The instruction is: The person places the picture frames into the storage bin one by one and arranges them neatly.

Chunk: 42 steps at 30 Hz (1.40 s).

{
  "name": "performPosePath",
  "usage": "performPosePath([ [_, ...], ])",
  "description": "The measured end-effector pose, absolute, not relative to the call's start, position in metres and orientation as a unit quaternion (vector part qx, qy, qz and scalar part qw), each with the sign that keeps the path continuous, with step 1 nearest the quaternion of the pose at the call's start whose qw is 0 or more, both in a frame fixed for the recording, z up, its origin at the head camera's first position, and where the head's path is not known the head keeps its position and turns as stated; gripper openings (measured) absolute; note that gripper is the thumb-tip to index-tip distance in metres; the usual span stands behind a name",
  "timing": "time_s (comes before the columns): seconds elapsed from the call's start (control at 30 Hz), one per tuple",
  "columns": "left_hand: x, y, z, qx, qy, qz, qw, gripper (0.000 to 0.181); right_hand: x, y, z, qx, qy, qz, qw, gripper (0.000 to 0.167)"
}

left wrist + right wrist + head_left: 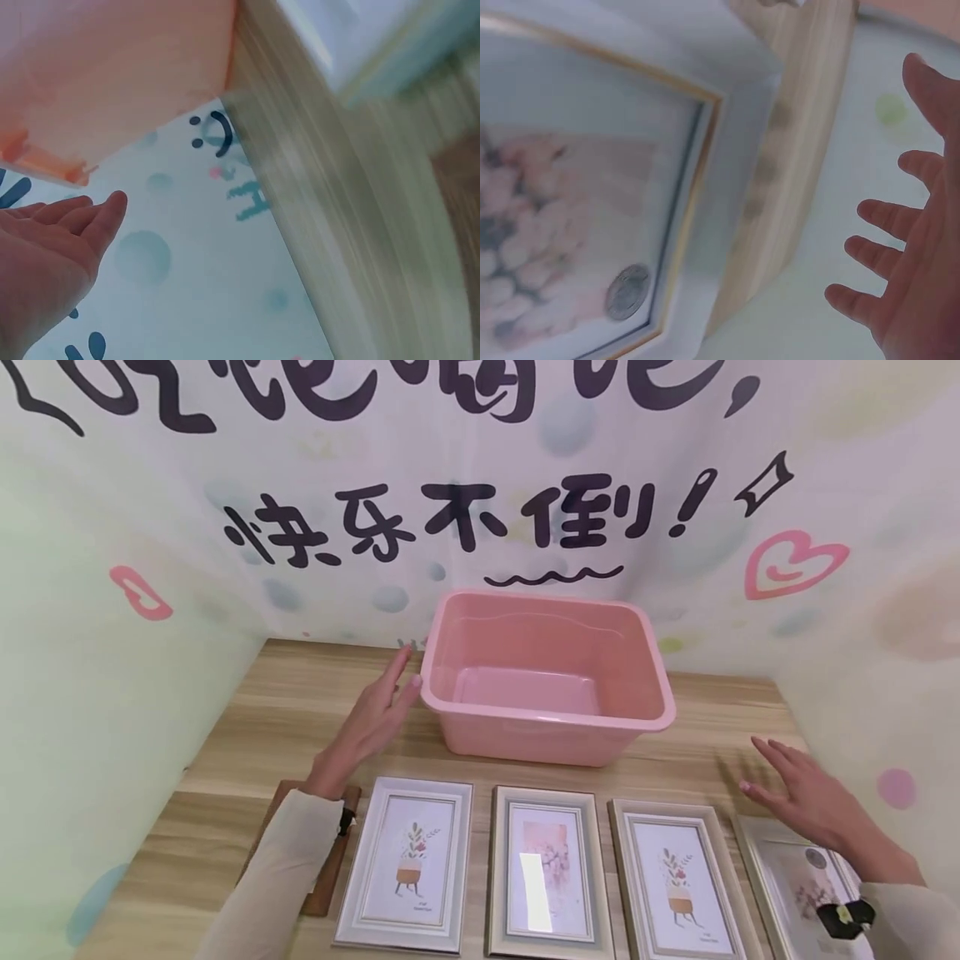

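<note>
My left hand [378,714] is beside the left wall of a pink plastic basin [536,739], its fingers straight and holding nothing. In the left wrist view that hand [56,251] shows its extended fingers just below the basin's rim [45,176]. Over on the right, my right hand [806,793] hovers above the rightmost picture frame [757,868], with fingers spread and nothing in them. The right wrist view shows this hand [919,232] apart from the frame [739,142], which holds a pink flower print. Nothing lies inside the basin.
Three more light frames lie in a row: a white one [362,860], a middle one [498,877] and another [630,868]. A brown frame [322,885] is partly hidden under the left forearm. A printed cloth wall [360,593] stands behind the wooden table [247,718].
</note>
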<state>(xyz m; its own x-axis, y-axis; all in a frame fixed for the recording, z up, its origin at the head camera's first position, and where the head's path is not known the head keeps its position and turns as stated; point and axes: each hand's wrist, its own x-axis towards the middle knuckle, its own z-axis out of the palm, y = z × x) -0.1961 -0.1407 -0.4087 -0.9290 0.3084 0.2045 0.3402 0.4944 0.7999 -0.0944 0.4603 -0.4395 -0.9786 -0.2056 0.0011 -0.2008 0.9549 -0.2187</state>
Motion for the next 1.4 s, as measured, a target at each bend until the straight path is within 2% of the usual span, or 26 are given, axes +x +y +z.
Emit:
performPosePath([
  [0.23,-0.198,-0.129,-0.404,-0.189,-0.839,-0.510,0.003,0.063,-0.075,0.483,-0.453,-0.101,0.987,-0.126,0.013,0.084],
  [0.47,-0.200,-0.118,-0.402,-0.184,-0.819,-0.544,-0.008,0.062,-0.056,0.503,-0.471,-0.070,0.983,-0.159,0.057,0.081],
  [0.9,-0.201,-0.113,-0.403,-0.166,-0.810,-0.563,-0.016,0.064,-0.040,0.524,-0.491,-0.070,0.980,-0.177,0.048,0.079],
  [1.1,-0.201,-0.112,-0.405,-0.168,-0.809,-0.563,-0.014,0.063,-0.041,0.530,-0.493,-0.100,0.984,-0.146,0.001,0.069],
  [1.27,-0.201,-0.110,-0.407,-0.173,-0.806,-0.566,-0.011,0.063,-0.043,0.531,-0.489,-0.086,0.987,-0.138,0.009,0.060],
  [1.4,-0.202,-0.108,-0.408,-0.173,-0.805,-0.567,-0.011,0.063,-0.043,0.531,-0.487,-0.069,0.989,-0.131,0.012,0.044],
])
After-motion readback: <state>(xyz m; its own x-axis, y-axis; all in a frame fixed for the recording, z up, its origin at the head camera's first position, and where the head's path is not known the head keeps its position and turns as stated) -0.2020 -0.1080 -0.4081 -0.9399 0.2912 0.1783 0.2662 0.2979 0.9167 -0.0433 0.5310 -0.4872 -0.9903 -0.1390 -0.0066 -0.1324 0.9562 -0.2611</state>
